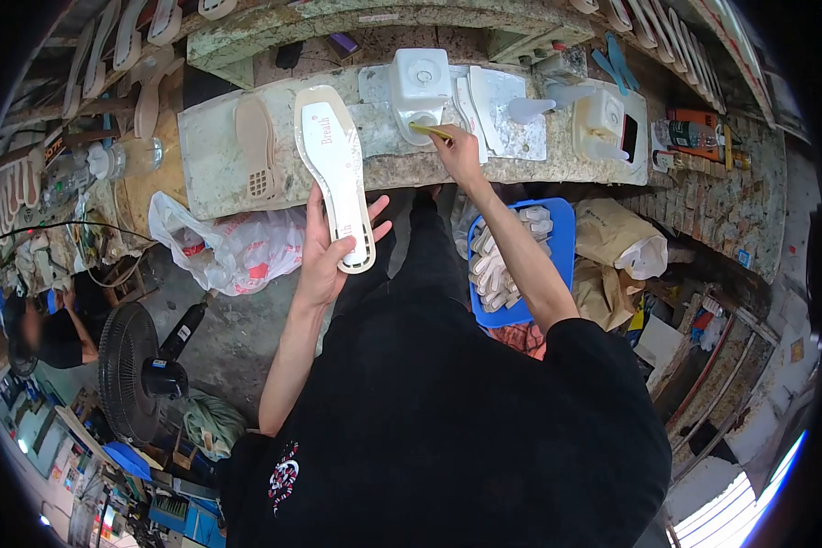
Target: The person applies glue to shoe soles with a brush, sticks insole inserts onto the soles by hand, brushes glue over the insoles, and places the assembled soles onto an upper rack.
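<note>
My left hand grips a white insole printed "Breath" near its lower end, thumb on top and some fingers spread past the edge. A cream rim shows around the insole, with dark slots at the bottom. My right hand pinches a thin yellowish stick-like tool. The tool's far end is at the open front cup of a white plastic container on the bench; whether it touches anything inside I cannot tell. Just right of the container lie pale insole pieces. A beige sole piece lies left of the held insole.
The worn bench crosses in front of me. A second white container, a phone and bottles stand rightward. Below are a blue basket of pale pieces and plastic bags. A fan and another person are left.
</note>
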Demonstrator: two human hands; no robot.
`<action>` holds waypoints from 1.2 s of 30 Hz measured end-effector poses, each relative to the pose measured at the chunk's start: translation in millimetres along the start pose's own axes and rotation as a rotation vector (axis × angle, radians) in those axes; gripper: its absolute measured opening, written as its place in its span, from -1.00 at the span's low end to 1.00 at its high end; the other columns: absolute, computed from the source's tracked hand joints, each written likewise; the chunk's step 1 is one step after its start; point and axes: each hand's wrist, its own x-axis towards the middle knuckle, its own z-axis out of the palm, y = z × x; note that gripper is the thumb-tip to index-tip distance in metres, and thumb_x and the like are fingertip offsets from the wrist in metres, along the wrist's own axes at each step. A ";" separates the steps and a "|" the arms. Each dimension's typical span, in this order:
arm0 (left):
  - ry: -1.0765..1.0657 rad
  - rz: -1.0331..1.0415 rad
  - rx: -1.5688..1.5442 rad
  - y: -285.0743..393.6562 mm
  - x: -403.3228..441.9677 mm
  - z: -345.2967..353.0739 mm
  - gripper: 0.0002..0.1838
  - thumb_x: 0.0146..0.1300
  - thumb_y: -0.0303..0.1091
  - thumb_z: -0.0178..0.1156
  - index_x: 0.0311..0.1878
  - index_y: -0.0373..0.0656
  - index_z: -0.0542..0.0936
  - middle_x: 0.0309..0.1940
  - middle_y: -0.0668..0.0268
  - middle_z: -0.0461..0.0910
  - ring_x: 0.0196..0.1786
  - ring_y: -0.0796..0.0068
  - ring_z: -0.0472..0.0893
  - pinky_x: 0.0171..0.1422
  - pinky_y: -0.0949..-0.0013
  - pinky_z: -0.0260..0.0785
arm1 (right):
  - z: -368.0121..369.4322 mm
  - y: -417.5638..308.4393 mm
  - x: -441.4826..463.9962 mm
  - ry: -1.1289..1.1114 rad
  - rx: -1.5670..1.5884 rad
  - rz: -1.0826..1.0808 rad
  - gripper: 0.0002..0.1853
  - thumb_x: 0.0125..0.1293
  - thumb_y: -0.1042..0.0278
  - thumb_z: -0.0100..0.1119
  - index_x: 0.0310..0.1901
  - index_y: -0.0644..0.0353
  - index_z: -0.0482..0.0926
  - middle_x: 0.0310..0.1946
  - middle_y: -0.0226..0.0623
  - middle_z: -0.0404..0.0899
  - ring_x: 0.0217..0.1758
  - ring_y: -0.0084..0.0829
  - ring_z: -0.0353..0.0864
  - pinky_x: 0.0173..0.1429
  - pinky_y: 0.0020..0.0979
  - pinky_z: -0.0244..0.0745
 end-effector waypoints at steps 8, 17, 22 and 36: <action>0.006 -0.008 0.012 -3.9 2.6 -1.0 0.14 0.28 -0.72 0.06 0.77 0.21 -0.29 0.70 0.06 0.05 0.65 -0.31 0.25 0.62 -0.41 0.26 | -1.3 10.4 -14.7 -0.023 0.081 0.138 -0.82 0.46 0.42 0.37 -0.03 0.35 0.78 -0.19 -0.21 0.80 -0.31 -0.45 0.70 -0.19 -0.42 0.58; -0.057 -0.110 -0.062 -8.0 12.6 -20.7 0.19 0.23 -0.69 0.14 0.78 0.30 -0.25 0.72 0.11 0.05 0.65 -0.27 0.26 0.58 -0.33 0.36 | -12.7 33.4 -12.1 -0.022 1.423 0.938 -0.86 0.54 0.36 0.21 -0.03 0.24 0.59 -0.33 -0.40 0.64 -0.35 -0.55 0.57 -0.22 -0.48 0.49; -0.098 -0.144 -0.009 -2.7 14.7 -16.6 0.19 0.26 -0.62 0.24 0.78 0.22 -0.26 0.60 -0.05 0.23 0.63 -0.31 0.29 0.58 -0.39 0.34 | -56.2 -141.1 7.8 -0.056 1.079 0.453 -0.85 0.49 0.39 0.35 -0.13 0.32 0.73 -0.34 -0.39 0.72 -0.31 -0.59 0.65 -0.15 -0.50 0.52; -0.152 -0.123 0.041 20.8 8.3 -1.3 0.17 0.30 -0.46 0.32 0.79 0.15 -0.25 0.67 0.05 0.12 0.60 -0.32 0.34 0.56 -0.31 0.39 | -69.1 -226.1 24.3 -0.120 -0.078 -0.836 -0.56 0.07 0.66 0.46 0.05 0.23 0.77 -0.11 -0.17 0.80 -0.20 -0.24 0.78 -0.18 -0.29 0.70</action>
